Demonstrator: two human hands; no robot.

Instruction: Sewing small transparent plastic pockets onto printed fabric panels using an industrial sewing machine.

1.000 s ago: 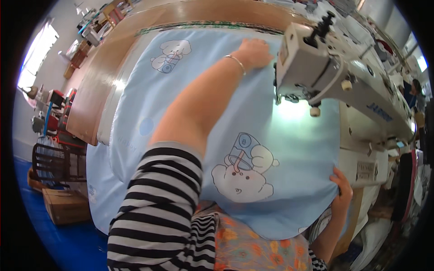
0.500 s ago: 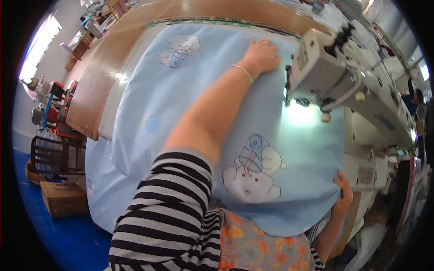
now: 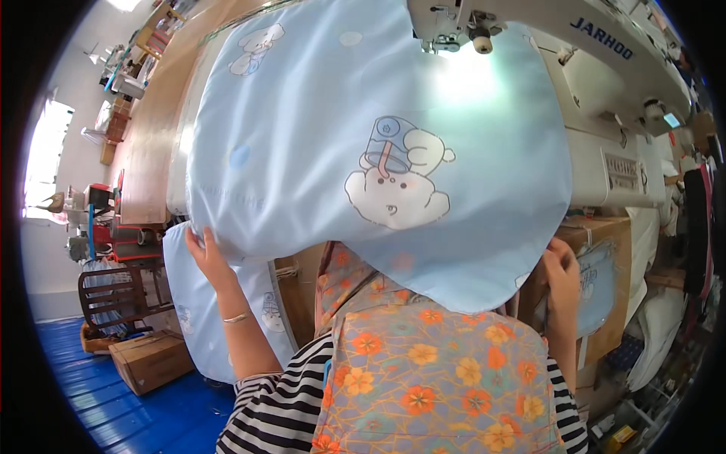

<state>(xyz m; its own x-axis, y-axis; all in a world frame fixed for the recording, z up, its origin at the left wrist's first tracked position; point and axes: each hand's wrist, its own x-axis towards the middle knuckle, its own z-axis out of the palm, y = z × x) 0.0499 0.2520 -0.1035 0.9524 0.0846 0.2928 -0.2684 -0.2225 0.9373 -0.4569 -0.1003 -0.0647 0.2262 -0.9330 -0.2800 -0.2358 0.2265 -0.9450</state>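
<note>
A wide light-blue fabric piece (image 3: pixel 302 151) printed with white cartoon animals lies over the sewing table, its front edge drooping toward my lap. At its near left corner, my left hand (image 3: pixel 212 259) has its thumb and fingers closed on the edge. My right hand (image 3: pixel 560 268), fingers curled, grips the edge on the near right side; its fingertips are partly hidden. Above the far right part of the fabric is the sewing machine head (image 3: pixel 461 26), its lamp throwing a bright spot on the cloth. Neither hand is near the needle area.
More of the printed blue cloth (image 3: pixel 219 325) hangs below the table at the left. A brown wooden chair (image 3: pixel 113 295) and a cardboard box (image 3: pixel 151 359) stand on the blue floor (image 3: pixel 76 393). Another carton (image 3: pixel 609 227) is at the right, beside white cloth (image 3: pixel 643 325).
My left hand has come back from the far side of the fabric to its near left corner. The fabric sits differently, its left flap drawn up. My right hand stays at the right edge.
</note>
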